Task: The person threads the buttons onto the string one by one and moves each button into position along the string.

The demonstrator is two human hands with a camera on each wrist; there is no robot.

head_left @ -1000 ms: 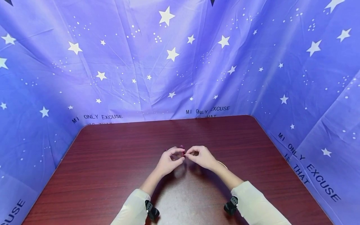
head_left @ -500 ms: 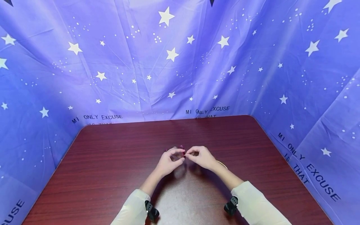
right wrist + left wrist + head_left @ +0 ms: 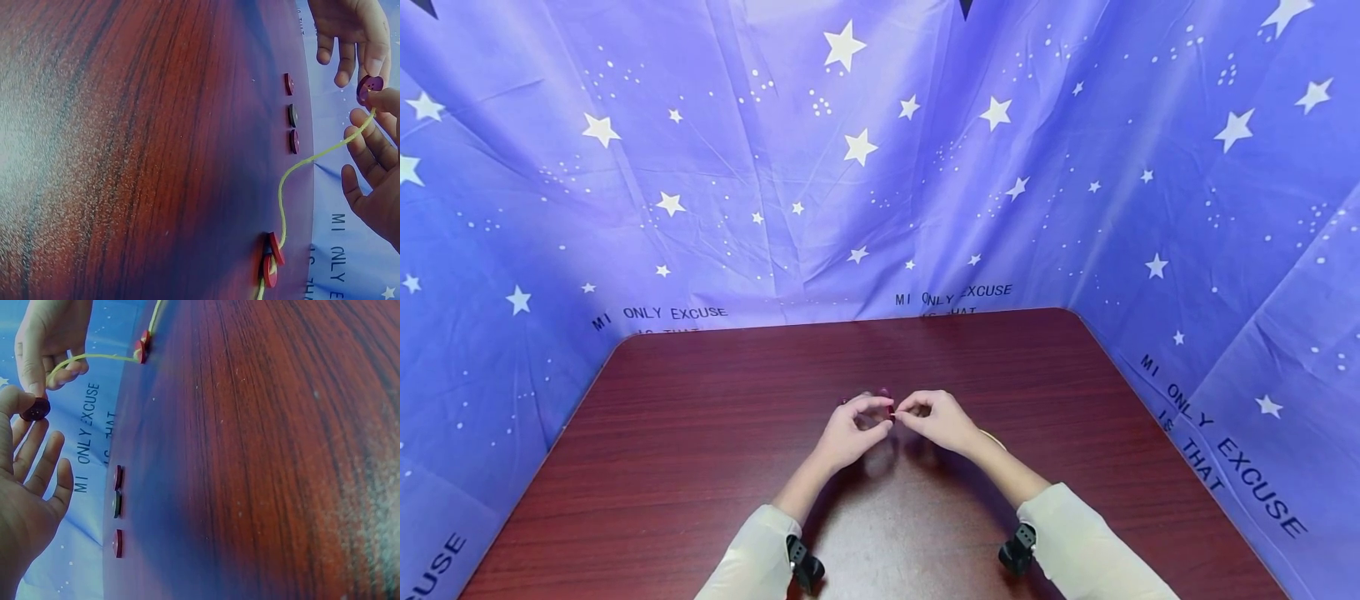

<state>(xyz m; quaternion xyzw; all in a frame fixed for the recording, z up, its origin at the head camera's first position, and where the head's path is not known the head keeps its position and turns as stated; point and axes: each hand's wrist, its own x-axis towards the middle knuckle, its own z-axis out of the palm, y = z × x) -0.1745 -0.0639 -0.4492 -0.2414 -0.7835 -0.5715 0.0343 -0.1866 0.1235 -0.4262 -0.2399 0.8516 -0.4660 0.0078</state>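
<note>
My left hand [image 3: 848, 433] pinches a dark red button [image 3: 373, 86] with several holes between thumb and index finger; its other fingers spread loosely. Opposite it, my right hand [image 3: 942, 420] pinches a yellow cord [image 3: 282, 203] close to its end, thumb and index fingertips right at the button's face. From those fingertips the cord runs down to the tabletop, where two red buttons [image 3: 271, 265] are strung on it. In the left wrist view the held button [image 3: 35, 409] shows its back edge-on to the right hand [image 3: 53, 340]. Whether the cord passes through its holes, I cannot tell.
Three loose buttons stand in a row on the dark red wooden table [image 3: 737, 500]: a red one [image 3: 289, 84], a dark one [image 3: 293, 115] and another red one [image 3: 294, 142]. A blue starry curtain [image 3: 760, 167] surrounds the table's back and sides.
</note>
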